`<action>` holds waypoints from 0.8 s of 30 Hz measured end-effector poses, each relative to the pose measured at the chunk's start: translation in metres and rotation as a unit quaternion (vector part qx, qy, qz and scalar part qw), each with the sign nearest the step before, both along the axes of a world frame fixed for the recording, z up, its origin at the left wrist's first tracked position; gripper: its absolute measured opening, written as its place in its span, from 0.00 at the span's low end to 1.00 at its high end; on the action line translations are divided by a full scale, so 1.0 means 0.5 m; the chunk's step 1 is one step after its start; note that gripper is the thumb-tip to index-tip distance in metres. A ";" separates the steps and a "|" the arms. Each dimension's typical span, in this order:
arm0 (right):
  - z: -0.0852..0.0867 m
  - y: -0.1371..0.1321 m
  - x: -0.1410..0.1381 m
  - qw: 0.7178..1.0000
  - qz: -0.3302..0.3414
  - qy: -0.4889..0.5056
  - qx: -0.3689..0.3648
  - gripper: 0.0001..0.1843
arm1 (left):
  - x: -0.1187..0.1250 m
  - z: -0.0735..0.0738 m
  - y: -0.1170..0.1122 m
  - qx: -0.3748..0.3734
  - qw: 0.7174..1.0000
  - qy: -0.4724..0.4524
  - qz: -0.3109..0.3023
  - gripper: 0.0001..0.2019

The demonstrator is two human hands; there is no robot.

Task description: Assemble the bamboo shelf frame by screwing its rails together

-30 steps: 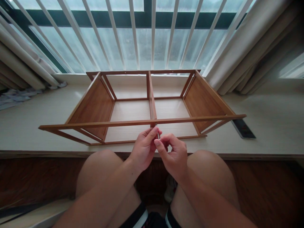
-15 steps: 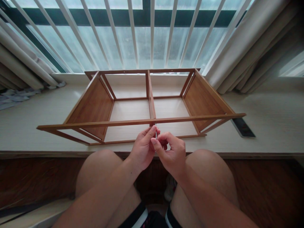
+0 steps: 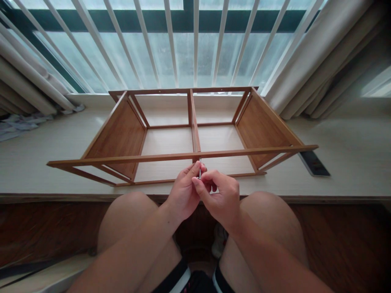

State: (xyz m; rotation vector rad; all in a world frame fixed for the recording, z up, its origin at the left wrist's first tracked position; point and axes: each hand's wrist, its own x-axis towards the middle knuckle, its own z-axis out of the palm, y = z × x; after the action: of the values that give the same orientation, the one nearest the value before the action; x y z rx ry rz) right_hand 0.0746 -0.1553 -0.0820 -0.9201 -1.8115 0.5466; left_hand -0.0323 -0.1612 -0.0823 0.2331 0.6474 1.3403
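Observation:
A brown wooden shelf frame point(image 3: 128, 158) lies on its side on a pale window ledge point(image 3: 39, 154). A thin metal tool point(image 3: 200, 167) stands at the joint where the near rail meets the middle divider. My left hand point(image 3: 183, 191) pinches the tool from the left with curled fingers. Pressed against it from the right, my right hand point(image 3: 220, 195) also grips the same tool. Both hands hover just in front of the frame, above my knees.
A dark flat phone-like object point(image 3: 314, 163) lies on the ledge by the frame's right end. Crumpled paper or plastic point(image 3: 18, 122) sits at the far left. White window bars point(image 3: 171, 44) and curtains point(image 3: 320, 57) stand behind. Dark wood floor lies below the ledge.
Both hands have shifted slightly left and up toward the rail. My right fingers have turned a little around the tool. The frame has not moved.

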 end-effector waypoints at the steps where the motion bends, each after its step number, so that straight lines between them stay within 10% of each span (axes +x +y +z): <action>1: 0.000 0.000 0.001 1.000 0.000 -0.004 0.003 0.10 | 0.000 0.001 0.000 -0.002 1.000 -0.004 0.000 0.10; 18: 0.010 0.001 0.003 1.000 -0.002 -0.006 -0.017 0.10 | 0.003 0.004 0.002 -0.001 1.000 0.001 0.008 0.11; 24: 0.007 -0.008 0.003 0.980 0.048 0.100 -0.167 0.12 | -0.001 -0.005 0.001 0.016 0.999 0.036 0.006 0.11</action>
State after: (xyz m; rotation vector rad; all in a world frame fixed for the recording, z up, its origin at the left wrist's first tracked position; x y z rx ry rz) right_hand 0.0762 -0.1592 -0.0785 -0.9640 -1.6133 0.9909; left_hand -0.0328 -0.1608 -0.0849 0.3056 0.6891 1.3596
